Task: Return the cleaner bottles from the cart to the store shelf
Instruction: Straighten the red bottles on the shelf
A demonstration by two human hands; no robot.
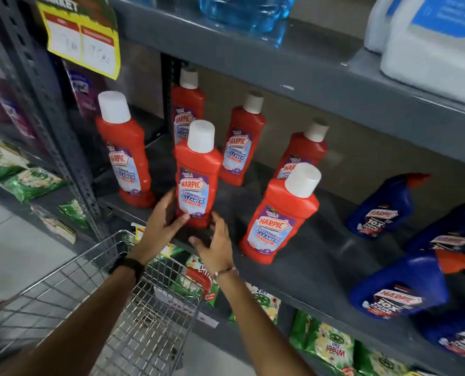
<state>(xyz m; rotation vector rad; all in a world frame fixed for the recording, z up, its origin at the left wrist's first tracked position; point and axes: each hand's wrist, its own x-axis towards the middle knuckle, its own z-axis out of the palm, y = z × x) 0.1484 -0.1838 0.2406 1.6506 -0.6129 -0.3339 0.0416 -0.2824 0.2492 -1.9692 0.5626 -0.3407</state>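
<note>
Standing at the front of the grey shelf (293, 270), a red cleaner bottle (197, 175) with a white cap is being set in place. The left hand (162, 222) is wrapped around its bottom part, with the thumb on the front, so the bottle stays straight up. The right hand (216, 246) is just beside the bottle with its fingers spread wide and nothing in it; it looks ready to catch the bottle if it tips. Five more red bottles stand near it on the same shelf, so this looks like the right spot. Some blue bottles (382, 207) sit farther to the right. The wire cart (90, 302) is just below the arms, close to the shelf, so reaching is easy. No cleaner bottles show in the cart, so I think the job is nearly done.
</note>
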